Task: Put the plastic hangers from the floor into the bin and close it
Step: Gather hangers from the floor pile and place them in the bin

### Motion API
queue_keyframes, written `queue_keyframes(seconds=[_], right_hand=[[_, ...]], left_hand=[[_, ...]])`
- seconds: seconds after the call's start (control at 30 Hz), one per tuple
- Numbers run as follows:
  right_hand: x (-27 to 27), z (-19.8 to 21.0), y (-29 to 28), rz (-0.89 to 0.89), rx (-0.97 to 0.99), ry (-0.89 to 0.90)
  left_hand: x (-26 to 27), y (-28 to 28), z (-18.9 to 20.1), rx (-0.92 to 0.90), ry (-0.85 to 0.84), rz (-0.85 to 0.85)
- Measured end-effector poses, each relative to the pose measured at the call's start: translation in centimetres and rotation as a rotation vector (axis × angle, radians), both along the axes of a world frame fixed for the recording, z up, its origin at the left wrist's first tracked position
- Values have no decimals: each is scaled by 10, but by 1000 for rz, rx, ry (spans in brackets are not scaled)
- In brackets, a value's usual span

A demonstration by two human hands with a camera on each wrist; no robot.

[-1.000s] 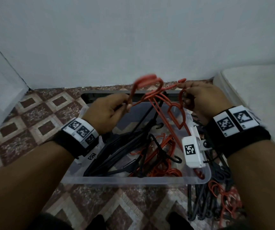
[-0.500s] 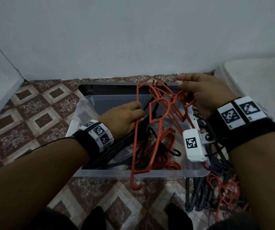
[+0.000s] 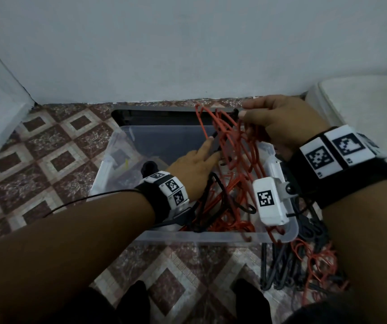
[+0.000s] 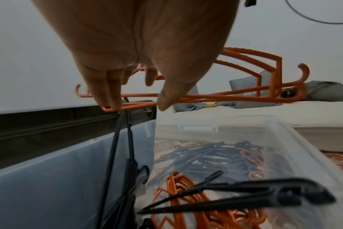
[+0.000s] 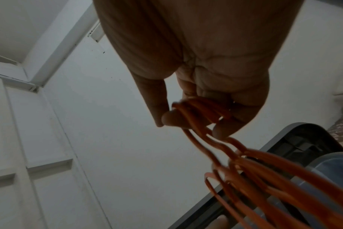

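Note:
A clear plastic bin [image 3: 199, 236] stands on the tiled floor with black and orange hangers in it. My right hand [image 3: 246, 113] grips a bundle of orange hangers [image 3: 234, 146] by one end above the bin's far right corner. The bundle slants down towards the bin's near right corner. In the right wrist view the right hand [image 5: 188, 122] has its fingers curled round the orange hangers [image 5: 264, 170]. My left hand [image 3: 212, 150] reaches over the bin. Its straight fingertips [image 4: 112, 105] touch the orange hangers' [image 4: 245, 96] bar where a black hanger [image 4: 127, 139] dangles.
The dark grey lid [image 3: 155, 113] leans behind the bin against the white wall. A pile of black and orange hangers [image 3: 304, 265] lies on the floor right of the bin. A white mattress [image 3: 363, 101] stands at the right. A cable [image 3: 82, 202] trails from my left wrist.
My left hand has let go of the orange hanger's bar and stretched forward to the bundle. The bundle has swung right, off the bin's front rim, still held by my right hand.

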State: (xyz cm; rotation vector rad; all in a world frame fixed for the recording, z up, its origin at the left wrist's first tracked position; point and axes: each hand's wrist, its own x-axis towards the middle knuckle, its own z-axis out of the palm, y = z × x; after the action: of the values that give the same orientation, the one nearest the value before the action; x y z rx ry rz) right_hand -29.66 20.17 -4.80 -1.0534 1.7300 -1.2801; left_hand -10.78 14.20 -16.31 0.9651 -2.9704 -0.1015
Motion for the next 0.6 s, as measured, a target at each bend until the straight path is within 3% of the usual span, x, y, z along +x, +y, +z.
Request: queue_keyframes(seconds=[0.1, 0.2, 0.3, 0.4, 0.5, 0.6], right_hand=[[-7, 1, 1, -38, 29, -60], [-13, 3, 2, -65, 52, -54], [-16, 3, 1, -44, 100, -13], [-18, -1, 0, -61, 113, 71], [-22, -1, 0, -111, 82, 130], [-26, -1, 1, -132, 77, 187]], left_hand=[[6, -5, -3, -19, 79, 47], [16, -13, -12, -68, -175, 117], [20, -19, -22, 139, -443, 87], [5, -15, -25, 349, -565, -60], [-25, -2, -34, 433, -607, -115], [-51, 9, -52, 430, -768, -178]])
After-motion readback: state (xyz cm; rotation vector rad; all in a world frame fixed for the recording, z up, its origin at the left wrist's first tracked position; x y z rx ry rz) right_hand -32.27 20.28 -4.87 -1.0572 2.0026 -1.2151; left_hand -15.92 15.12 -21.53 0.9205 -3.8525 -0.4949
